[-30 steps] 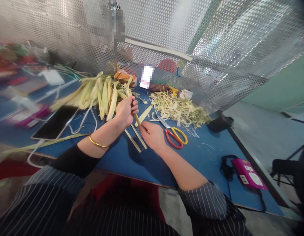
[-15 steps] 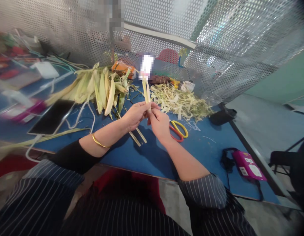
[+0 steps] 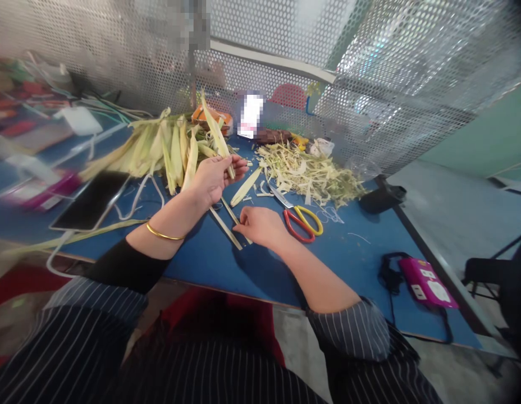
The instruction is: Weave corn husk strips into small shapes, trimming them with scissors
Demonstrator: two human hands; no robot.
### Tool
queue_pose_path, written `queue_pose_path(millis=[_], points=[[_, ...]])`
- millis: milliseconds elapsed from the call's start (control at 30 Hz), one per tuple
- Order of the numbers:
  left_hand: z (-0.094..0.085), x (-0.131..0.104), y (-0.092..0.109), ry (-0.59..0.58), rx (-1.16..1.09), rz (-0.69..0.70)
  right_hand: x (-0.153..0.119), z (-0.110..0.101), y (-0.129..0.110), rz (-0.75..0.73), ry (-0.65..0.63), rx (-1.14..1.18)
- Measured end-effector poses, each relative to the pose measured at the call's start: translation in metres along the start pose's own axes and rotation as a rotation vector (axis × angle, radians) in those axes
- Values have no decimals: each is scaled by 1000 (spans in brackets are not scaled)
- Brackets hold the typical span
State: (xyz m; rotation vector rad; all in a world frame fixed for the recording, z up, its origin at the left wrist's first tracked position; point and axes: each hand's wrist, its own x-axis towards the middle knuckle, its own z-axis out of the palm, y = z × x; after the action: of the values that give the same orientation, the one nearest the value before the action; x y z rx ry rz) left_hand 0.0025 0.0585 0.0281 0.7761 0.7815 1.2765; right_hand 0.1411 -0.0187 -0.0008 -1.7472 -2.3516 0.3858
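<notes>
My left hand [image 3: 216, 177] is raised over the table, with a pale folded corn husk [image 3: 216, 132] pinched between thumb and fingers and pointing up and away. Lower and to the right, my right hand [image 3: 263, 225] has its fingers closed around a narrow husk strip [image 3: 231, 212] lying on the table. A second narrow strip [image 3: 225, 229] lies beside it on the left. Past the hands rests a short, wide piece of husk [image 3: 246, 187]. Scissors [image 3: 292, 210] with one red and one yellow handle lie just right of my right hand, blades apart.
Whole husks [image 3: 159, 146] are heaped at the back left, shredded husk [image 3: 306, 171] at the back right. A dark tablet [image 3: 92, 199] with white cables lies left. A black cup-like object [image 3: 382, 199] and a purple box [image 3: 426, 282] are near the right edge.
My hands were together on the husk; now they are apart. The left has moved left with the husk, tilting it. The right has come down to the strip, uncovering the scissor blades.
</notes>
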Motion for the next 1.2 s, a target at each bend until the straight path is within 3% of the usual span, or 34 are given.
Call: queue_pose_path(millis=[167,267,367,433,533,800,1200], points=[[1,-1,-2,-1,-19,-1,5,-14,15,13,-83,199],[0,1,-3,20,-20,53,10,-30,33,83,35,477],[2,-1,-5,3,42,76,13,-39,43,108,259,811],[6,-6,-7,-58,134,11,14,-39,44,75,370,981],[13,-16,-11,-171,282,-143,16,-35,41,38,394,1132],[19,-24,-22,-322,297,-307,20,-26,38,120,418,1254],[18,-24,-22,-384,159,-435,21,-18,34,121,482,1267]])
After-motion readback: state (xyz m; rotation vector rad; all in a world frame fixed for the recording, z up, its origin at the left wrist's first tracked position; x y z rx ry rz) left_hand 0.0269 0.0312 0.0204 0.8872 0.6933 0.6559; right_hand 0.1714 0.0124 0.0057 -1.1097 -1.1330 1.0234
